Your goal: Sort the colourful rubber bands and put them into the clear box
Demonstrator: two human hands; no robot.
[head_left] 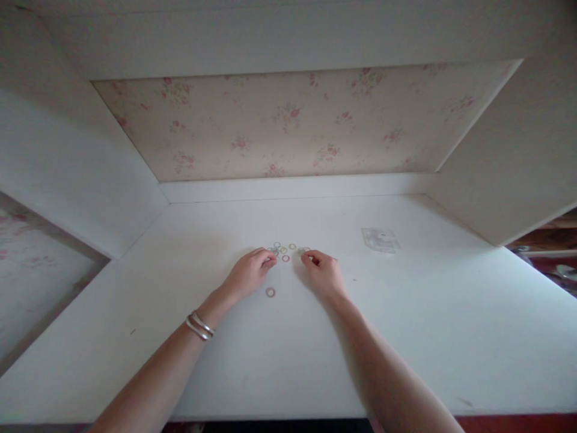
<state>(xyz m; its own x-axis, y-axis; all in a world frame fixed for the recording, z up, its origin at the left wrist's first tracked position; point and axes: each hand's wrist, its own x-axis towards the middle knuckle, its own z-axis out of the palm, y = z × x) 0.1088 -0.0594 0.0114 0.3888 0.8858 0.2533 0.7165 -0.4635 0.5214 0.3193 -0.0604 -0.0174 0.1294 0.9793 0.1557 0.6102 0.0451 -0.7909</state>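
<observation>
Several small thin coloured rings (pixel 285 258) lie in a loose cluster on the white tabletop (pixel 288 361); their material is too small to tell. My left hand (pixel 252 269), with two silver bangles (pixel 198 326) on its wrist, has thumb and fingers closed together at the cluster's left side. Its fingertips partly cover some rings. At the cluster's right edge, my right hand (pixel 323 272) is closed in a pinch beside a greenish ring (pixel 301 251). What either pinch holds is hidden. One reddish-brown ring (pixel 270 292) lies apart, nearer to me, below the left fingertips.
A clear plastic bag (pixel 380 240) lies at the back right of the table. White side panels (pixel 67 138) and a floral-papered back wall (pixel 288 126) enclose the tabletop. A small dark sliver (pixel 133 331) lies at the left.
</observation>
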